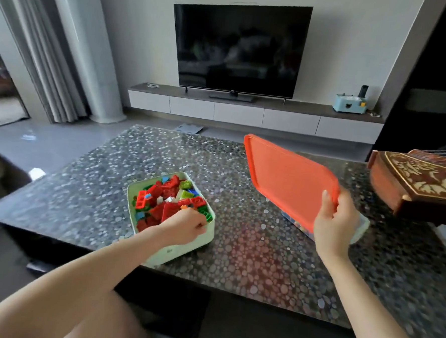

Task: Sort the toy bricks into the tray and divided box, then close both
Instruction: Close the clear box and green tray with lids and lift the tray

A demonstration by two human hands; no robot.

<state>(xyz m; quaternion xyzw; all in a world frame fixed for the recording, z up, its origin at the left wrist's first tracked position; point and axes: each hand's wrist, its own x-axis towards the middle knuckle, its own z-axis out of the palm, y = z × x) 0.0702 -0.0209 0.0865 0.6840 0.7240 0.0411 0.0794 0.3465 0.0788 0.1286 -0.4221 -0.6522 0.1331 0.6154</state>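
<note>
Orange lid aslant, long axis far-leftward

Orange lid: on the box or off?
Off. The right hand grips the orange lid by its near edge, tilted up above the clear box, which is mostly hidden.

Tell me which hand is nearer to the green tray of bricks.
Left. The left hand grips the green tray at its near right rim, over the bricks. The right hand is well off to the tray's right, apart from it, holding the orange lid tilted up.
</note>
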